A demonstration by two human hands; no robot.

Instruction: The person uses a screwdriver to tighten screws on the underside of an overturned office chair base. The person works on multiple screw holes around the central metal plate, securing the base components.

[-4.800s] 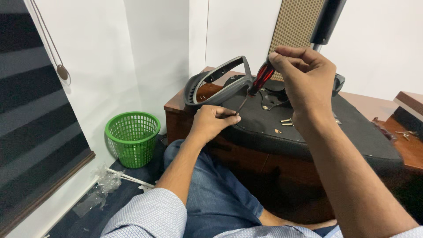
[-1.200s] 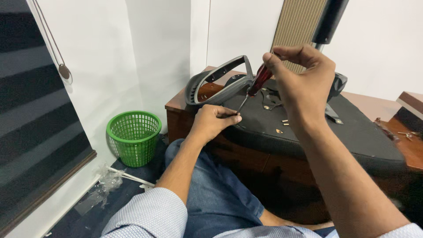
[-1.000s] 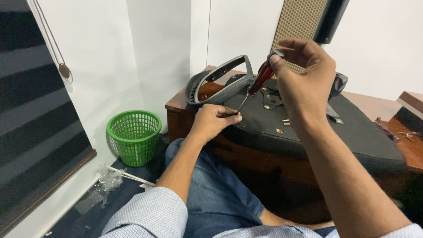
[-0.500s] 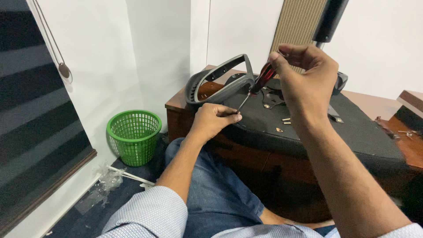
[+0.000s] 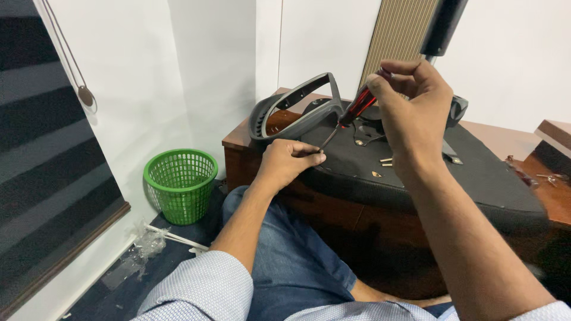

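An upturned black chair seat (image 5: 476,178) lies on a brown wooden desk (image 5: 238,139). A grey plastic armrest (image 5: 291,113) stands up at its left end. My right hand (image 5: 410,113) grips the red and black handle of a screwdriver (image 5: 357,107), whose thin shaft slants down to the left. My left hand (image 5: 291,161) rests on the seat's edge under the armrest and pinches the screwdriver's tip between its fingers. Loose screws (image 5: 385,160) lie on the seat near my right wrist.
A green plastic waste basket (image 5: 180,184) stands on the dark floor at the left, by the white wall. Crumpled clear wrapping (image 5: 146,246) lies beside it. A dark window blind (image 5: 47,178) fills the left edge. Small metal parts (image 5: 547,176) rest on the desk at far right.
My right hand has shifted a little around the screwdriver handle, twisting it. My left hand stays at the tip, and the chair seat has not moved.
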